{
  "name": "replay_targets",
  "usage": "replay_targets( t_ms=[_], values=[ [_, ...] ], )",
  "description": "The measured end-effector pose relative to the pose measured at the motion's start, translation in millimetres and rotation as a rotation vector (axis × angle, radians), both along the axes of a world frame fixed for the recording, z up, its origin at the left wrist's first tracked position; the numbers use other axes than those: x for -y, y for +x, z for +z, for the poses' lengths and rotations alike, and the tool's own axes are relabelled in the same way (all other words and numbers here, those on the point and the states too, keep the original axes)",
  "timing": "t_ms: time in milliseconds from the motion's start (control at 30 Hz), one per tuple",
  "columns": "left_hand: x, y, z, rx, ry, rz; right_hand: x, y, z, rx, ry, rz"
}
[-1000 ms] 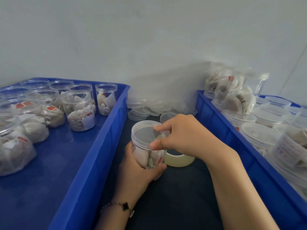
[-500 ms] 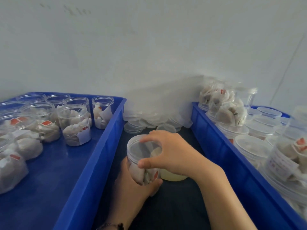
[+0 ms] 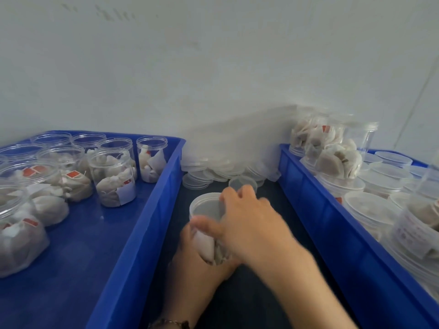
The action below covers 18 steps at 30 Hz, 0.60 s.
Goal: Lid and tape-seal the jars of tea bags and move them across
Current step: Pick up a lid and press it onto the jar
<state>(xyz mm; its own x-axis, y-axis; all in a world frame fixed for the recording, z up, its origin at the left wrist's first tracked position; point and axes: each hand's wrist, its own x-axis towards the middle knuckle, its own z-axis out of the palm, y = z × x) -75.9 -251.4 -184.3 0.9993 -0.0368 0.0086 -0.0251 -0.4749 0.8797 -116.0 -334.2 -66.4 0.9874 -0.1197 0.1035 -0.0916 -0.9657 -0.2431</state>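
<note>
Nearest us, our left hand (image 3: 197, 269) wraps its fingers around the lower body of a clear plastic jar (image 3: 209, 224) from below, holding it upright over the dark tabletop (image 3: 273, 293) between the two crates. Our right hand (image 3: 247, 224) lies over the jar's right side and rim, thumb pressed across the front wall and fingers curled over the lid; motion blur hides whether any tape is pinched there. The jar holds white tea bags packed in its lower half, and a translucent lid already sits on its mouth. A bracelet (image 3: 169, 323) circles the left wrist.

To the left, a blue crate (image 3: 133, 245) carries open, unlidded jars (image 3: 114, 176) of tea bags with red tags, standing upright in loose rows. To the right, a second blue crate (image 3: 332, 233) is stacked with lidded jars (image 3: 368, 207), some lying on their sides.

Farther off, a heap of loose clear lids (image 3: 213, 172) rests on the tabletop against the pale wall (image 3: 213, 67), between the crates.
</note>
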Motion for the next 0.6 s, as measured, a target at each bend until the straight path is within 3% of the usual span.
replay_targets(
  t_ms=[67,167,267,367,433,500,600],
  values=[
    [-4.6,-4.8,-0.5,0.065,-0.08,0.023,21.2,-3.3,10.6,-0.018,0.142,-0.005],
    [-8.7,-10.4,-8.0,0.166,-0.139,0.048,49.2,3.1,14.1,0.134,0.157,-0.064],
    [-8.6,-8.0,-9.4,0.144,-0.14,0.056,51.9,16.5,6.7,0.259,0.368,0.002],
    [-8.6,-6.5,-9.6,0.141,-0.127,0.051,39.2,21.0,-0.1,0.111,0.554,0.248],
    [-8.8,-6.9,-10.9,0.161,-0.126,0.053,40.5,17.8,-1.1,-0.008,0.507,0.328],
    [-9.5,-7.5,-11.1,0.163,-0.134,0.055,54.0,11.9,6.7,-0.004,0.431,0.274],
    [-9.4,-9.0,-9.6,0.174,-0.145,0.061,75.3,0.8,21.8,0.099,0.588,0.156]
  ],
)
